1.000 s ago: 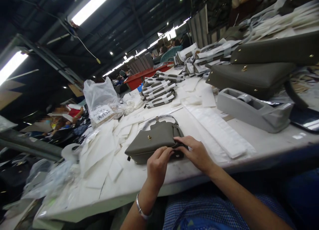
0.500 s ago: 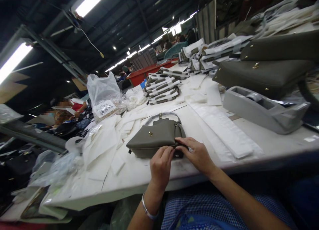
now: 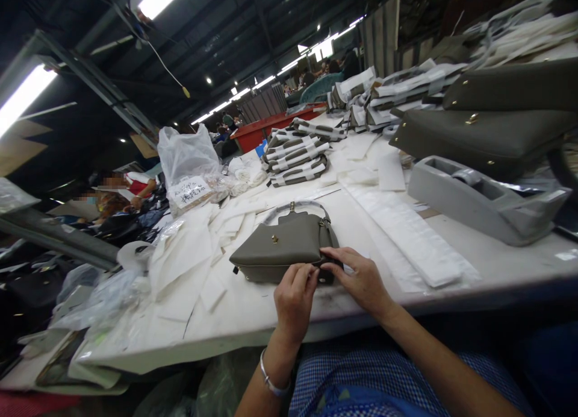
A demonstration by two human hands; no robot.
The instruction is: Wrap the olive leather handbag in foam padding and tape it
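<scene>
A dark olive handbag [image 3: 284, 243] lies on its side on the white table, its gold clasp facing up. Its handle [image 3: 295, 207], partly wrapped in pale film, arches away from me. My left hand [image 3: 295, 296] is closed, thumb and fingers pinching the bag's near edge at the right corner. Beside it, my right hand [image 3: 361, 281] has its fingers bent over the same corner, the thumb and index fingertip pressed at the edge. The exact spot between the fingertips is too small to make out.
A grey tape dispenser [image 3: 483, 200] and long white sheets [image 3: 410, 242] lie to the right. Larger olive bags [image 3: 492, 137] are stacked behind. Wrapped straps [image 3: 298, 158], a clear plastic bag [image 3: 187, 164] and loose white paper [image 3: 185, 254] spread across the table. Another person sits far left.
The view has shifted slightly. Both hands stay at the same corner of the handbag, with only small finger movements; the handbag keeps its place on the table.
</scene>
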